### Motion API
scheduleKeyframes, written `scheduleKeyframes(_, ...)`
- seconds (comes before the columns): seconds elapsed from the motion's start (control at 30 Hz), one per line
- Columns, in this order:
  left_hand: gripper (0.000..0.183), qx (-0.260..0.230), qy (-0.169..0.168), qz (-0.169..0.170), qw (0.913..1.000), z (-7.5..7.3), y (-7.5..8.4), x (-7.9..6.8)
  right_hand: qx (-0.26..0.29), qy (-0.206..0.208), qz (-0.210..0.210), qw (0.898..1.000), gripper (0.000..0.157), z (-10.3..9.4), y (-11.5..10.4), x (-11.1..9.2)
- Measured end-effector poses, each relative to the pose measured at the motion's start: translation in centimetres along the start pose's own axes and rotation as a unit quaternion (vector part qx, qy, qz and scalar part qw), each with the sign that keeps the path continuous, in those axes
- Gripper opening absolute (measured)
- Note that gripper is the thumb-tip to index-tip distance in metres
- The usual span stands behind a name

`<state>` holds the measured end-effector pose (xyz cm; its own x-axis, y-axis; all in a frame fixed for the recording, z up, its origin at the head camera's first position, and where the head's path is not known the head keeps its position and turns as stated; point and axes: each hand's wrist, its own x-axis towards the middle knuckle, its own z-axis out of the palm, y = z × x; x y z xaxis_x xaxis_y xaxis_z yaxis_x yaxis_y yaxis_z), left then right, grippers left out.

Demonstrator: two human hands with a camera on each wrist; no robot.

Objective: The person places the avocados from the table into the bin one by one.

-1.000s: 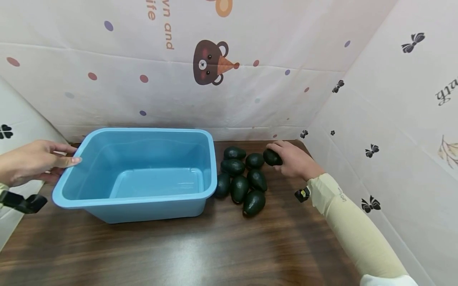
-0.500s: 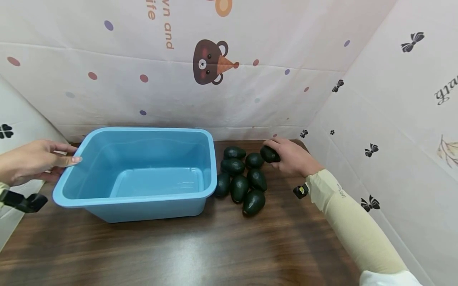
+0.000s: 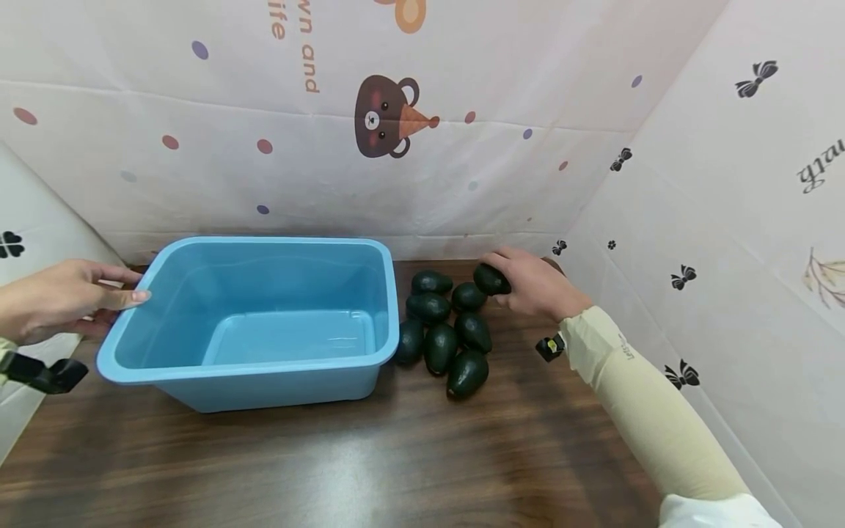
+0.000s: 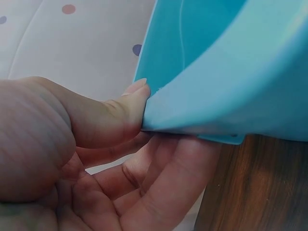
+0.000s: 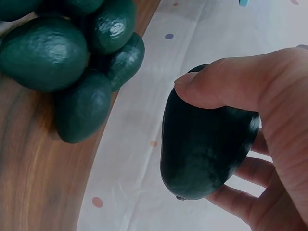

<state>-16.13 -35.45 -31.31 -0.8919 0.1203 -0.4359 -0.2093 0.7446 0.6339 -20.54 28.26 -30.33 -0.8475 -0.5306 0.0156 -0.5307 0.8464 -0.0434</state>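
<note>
A blue plastic basin (image 3: 251, 374) stands on the left half of the table, nothing inside it. My left hand (image 3: 72, 299) pinches its left rim, thumb on top and fingers curled beneath, as the left wrist view shows close up. In my right hand (image 3: 538, 284) is a dark green avocado (image 5: 207, 144), held between the thumb and the fingers behind it. That hand is at the back right, beside a cluster of several more avocados (image 3: 441, 348) lying just right of the basin. The held avocado overlaps the cluster's right edge in the head view.
The brown wooden table (image 3: 370, 469) runs up to a white printed sheet (image 3: 317, 169) hung behind it. Another printed sheet (image 3: 719, 220) bounds the right side, close to the right arm. A third covers the left.
My right hand has shifted slightly left and up with the avocado, toward the cluster. The left hand and the basin have stayed in place.
</note>
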Motion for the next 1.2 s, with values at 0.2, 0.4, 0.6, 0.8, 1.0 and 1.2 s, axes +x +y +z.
scheduleKeyframes(0.2,0.073,0.010,-0.003,0.003,0.9999,0.1,0.6,-0.4,0.004,0.003,-0.002,1.000,0.069,-0.4,-0.4,0.5)
scheduleKeyframes(0.4,0.069,0.014,-0.002,0.004,0.9999,0.3,1.1,-0.8,0.007,-0.004,-0.010,1.000,0.069,-0.9,-0.9,0.8)
scheduleKeyframes(0.6,0.070,0.012,-0.002,0.003,0.9999,0.3,1.1,-0.9,-0.003,0.000,-0.019,1.000,0.068,-1.2,-1.1,1.2)
scheduleKeyframes(0.8,0.071,0.013,-0.001,0.003,0.9999,0.2,0.9,-0.8,-0.001,0.003,-0.035,0.999,0.067,-1.7,-1.6,1.6)
scheduleKeyframes(1.0,0.073,0.012,0.000,0.000,0.9999,0.2,0.8,-0.6,0.001,-0.005,-0.031,1.000,0.069,-2.3,-2.5,1.9)
scheduleKeyframes(1.2,0.069,0.011,0.003,0.000,0.9999,0.3,1.0,-0.9,0.003,-0.008,-0.026,1.000,0.068,-2.6,-3.2,2.2)
